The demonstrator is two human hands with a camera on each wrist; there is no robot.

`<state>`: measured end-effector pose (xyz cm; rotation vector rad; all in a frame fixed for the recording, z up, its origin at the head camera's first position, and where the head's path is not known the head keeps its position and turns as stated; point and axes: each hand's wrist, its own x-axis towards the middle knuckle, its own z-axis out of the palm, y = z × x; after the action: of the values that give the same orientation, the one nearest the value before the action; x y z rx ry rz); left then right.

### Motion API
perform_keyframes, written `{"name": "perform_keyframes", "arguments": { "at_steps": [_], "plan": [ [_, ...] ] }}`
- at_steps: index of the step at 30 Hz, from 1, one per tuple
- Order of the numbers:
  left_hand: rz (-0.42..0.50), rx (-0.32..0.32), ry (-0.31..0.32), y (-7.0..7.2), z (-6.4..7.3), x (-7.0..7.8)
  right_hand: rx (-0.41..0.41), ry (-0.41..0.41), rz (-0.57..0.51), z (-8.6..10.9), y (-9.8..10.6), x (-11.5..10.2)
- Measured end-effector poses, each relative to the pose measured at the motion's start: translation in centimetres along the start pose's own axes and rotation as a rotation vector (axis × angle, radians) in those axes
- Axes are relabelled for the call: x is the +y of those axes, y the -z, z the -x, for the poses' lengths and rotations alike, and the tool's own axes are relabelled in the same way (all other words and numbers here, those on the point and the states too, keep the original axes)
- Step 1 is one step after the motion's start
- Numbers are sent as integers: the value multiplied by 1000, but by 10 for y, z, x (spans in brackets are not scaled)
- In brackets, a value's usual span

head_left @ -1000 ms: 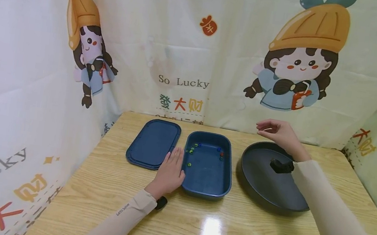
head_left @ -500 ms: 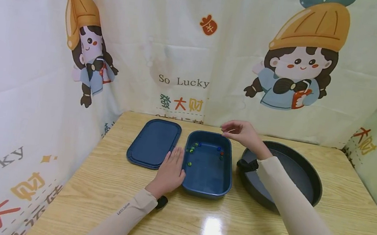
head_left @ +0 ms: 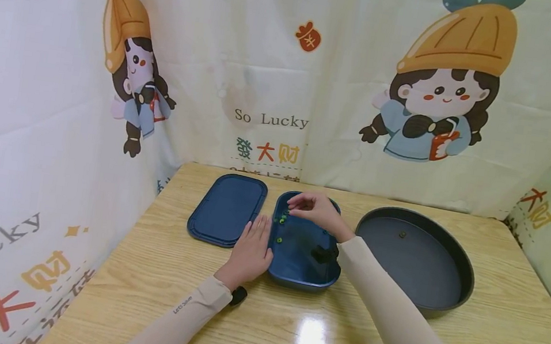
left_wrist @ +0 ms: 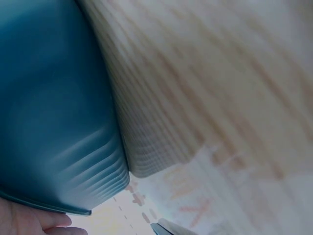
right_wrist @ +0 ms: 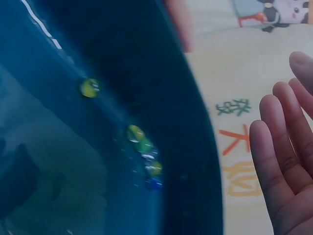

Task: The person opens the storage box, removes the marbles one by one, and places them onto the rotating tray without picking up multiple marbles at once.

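My left hand [head_left: 248, 248] lies with straight fingers along the left side of a deep blue rectangular container [head_left: 300, 280]. In the left wrist view, its fingertips [left_wrist: 58, 219] touch the container's rim. Over the container's far part hovers my right hand [head_left: 319, 211], thumb and fingers apart and nothing visible between them. Inside, several small glass marbles [right_wrist: 89, 88], yellow-green, green and blue, sit along the left side; my right hand and wrist cover part of the interior. To the right, a round dark pan [head_left: 414, 271] holds one small dark marble-like ball [head_left: 402, 234].
A flat blue lid [head_left: 229, 209] lies left of the container on the wooden table [head_left: 254, 332]. A printed cloth [head_left: 337, 99] hangs behind the table and along its sides. A black camera [head_left: 324, 254] on my right wrist overlaps the container.
My right hand has moved left and lower, from above the pan to over the container. The pan's inside now shows, with the small ball in it. My left hand has stayed put.
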<state>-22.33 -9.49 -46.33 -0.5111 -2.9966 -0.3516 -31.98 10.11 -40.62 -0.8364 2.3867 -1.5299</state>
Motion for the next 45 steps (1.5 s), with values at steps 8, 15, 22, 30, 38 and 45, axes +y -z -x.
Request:
{"name": "perform_keyframes", "arguments": {
  "at_steps": [8, 15, 22, 30, 38, 45],
  "plan": [
    [-2, -3, -5, 1, 0, 0, -35, -40, 36, -7, -17, 24],
    [-32, -10, 1, 2, 1, 2, -132, -74, 86, -12, -28, 37],
    [-39, 10, 2, 2, 2, 2, -264, -76, 116, -19, -32, 39],
    [-12, 11, -4, 1, 3, 2, -358, -55, 203, -29, -36, 55],
    [-6, 19, -4, 1, 2, 1, -310, -151, 311, -26, -45, 45],
    [-5, 16, -3, 1, 2, 1, -302, -181, 330, -26, -50, 42]
  ]
}}
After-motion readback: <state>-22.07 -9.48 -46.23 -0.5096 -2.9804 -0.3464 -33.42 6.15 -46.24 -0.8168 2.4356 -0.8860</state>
